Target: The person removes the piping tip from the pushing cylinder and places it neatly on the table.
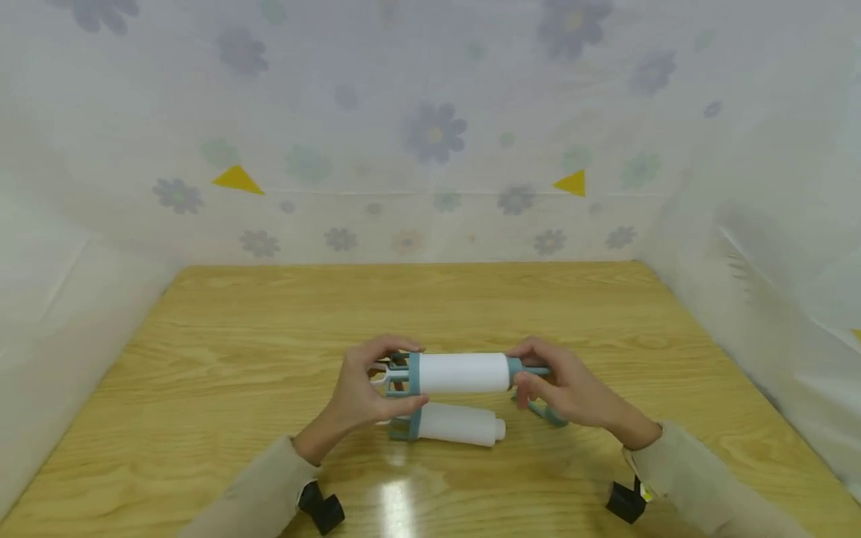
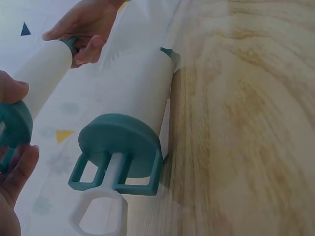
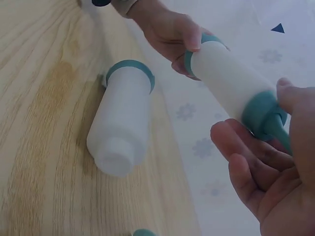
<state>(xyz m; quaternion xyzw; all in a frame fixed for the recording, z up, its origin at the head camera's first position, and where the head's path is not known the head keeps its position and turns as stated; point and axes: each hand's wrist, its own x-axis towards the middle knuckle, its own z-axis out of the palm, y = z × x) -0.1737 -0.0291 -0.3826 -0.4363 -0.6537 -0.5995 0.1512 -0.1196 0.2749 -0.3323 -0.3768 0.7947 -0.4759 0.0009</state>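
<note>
Above the table, both hands hold a large plastic syringe [image 1: 464, 373] lengthwise, with a white barrel, a teal collar and a teal nozzle [image 3: 266, 115]. My left hand [image 1: 366, 381] grips the collar end, thumb below and fingers above. At the other end, the thumb and fingers of my right hand [image 1: 561, 379] pinch the nozzle, which sits against the barrel. A second white syringe [image 1: 460, 424] lies on the table just nearer. Its barrel end shows a bare white neck [image 3: 115, 160], and a white plunger ring [image 2: 101, 211] sticks out behind its collar.
A loose teal nozzle [image 1: 554, 416] lies on the wooden table [image 1: 269, 314] below the right hand. White flowered sheeting [image 1: 430, 75] closes off the back and both sides. A black wrist camera [image 1: 627, 502] hangs below the right wrist.
</note>
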